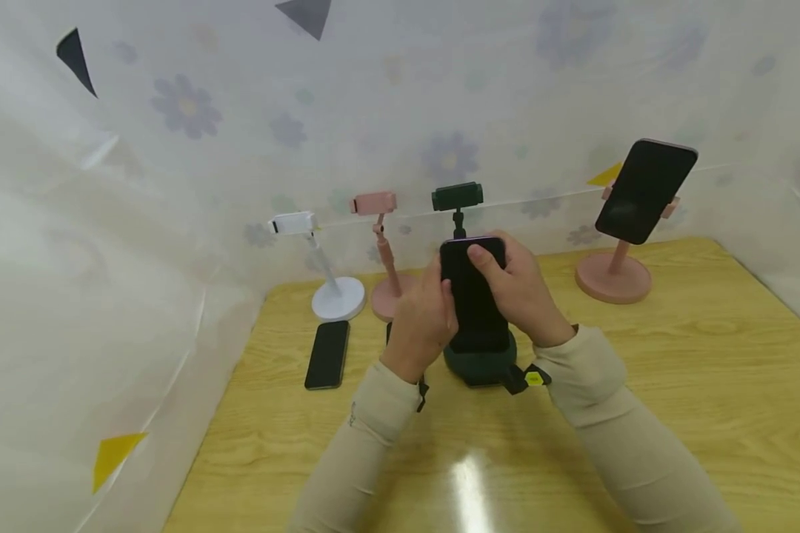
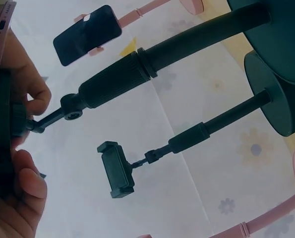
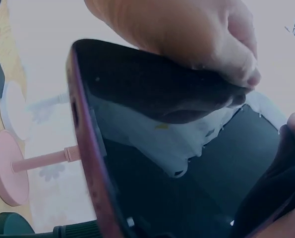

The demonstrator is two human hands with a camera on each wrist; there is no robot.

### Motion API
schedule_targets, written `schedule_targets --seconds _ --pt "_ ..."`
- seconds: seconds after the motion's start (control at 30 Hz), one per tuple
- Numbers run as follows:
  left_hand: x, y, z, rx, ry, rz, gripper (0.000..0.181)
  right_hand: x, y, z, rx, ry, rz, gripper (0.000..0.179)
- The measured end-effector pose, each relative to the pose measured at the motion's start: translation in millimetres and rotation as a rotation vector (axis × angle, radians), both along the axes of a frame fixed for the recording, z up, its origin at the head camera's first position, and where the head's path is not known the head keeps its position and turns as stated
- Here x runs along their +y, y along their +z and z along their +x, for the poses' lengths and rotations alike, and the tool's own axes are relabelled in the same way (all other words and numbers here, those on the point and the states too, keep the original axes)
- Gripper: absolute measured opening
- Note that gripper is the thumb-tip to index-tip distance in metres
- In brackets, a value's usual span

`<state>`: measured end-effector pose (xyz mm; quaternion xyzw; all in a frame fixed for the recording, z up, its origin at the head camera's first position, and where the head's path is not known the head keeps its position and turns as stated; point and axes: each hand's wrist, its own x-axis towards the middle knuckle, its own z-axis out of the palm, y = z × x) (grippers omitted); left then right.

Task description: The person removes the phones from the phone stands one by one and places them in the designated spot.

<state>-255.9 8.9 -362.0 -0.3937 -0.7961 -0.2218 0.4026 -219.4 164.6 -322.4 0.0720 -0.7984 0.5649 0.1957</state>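
Observation:
A black-screened phone (image 1: 478,314) with a purple edge stands tilted over a dark green phone stand (image 1: 468,368). My left hand (image 1: 421,324) grips its left side, thumb along the edge. From the right, my right hand (image 1: 525,292) holds it near the top, the thumb across the screen and the other fingers behind. In the left wrist view, fingertips of both hands curl behind the phone, around the stand's green clamp (image 2: 4,106). The stand's ribbed neck (image 2: 115,79) leads from a ball joint towards its base. Whether the clamp's jaws grip the phone cannot be told.
Behind stand a white stand (image 1: 338,299), a pink stand (image 1: 387,255) and another green stand (image 1: 457,197), their clamps without phones. At right, a pink stand (image 1: 613,277) bears a phone (image 1: 647,191). One phone (image 1: 327,355) lies flat at left; another (image 1: 389,332) is mostly hidden.

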Motion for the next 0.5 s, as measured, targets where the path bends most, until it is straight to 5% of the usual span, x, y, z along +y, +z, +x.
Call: schedule_targets --seconds 0.3,0.4,0.5 --pt "-5.4 -3.9 -9.5 -0.044 -0.12 0.031 0.051 4 -4.1 -2.5 0.038 0.032 0.01 0.037" --pt "-5.2 -5.9 -13.2 -0.091 -0.202 0.093 0.05 4 -4.4 -2.7 0.047 0.044 0.0 0.037" --pt "-2.3 -8.0 -16.4 -0.183 -0.347 0.183 0.046 5 -4.9 -2.4 0.053 0.049 -0.018 0.036"
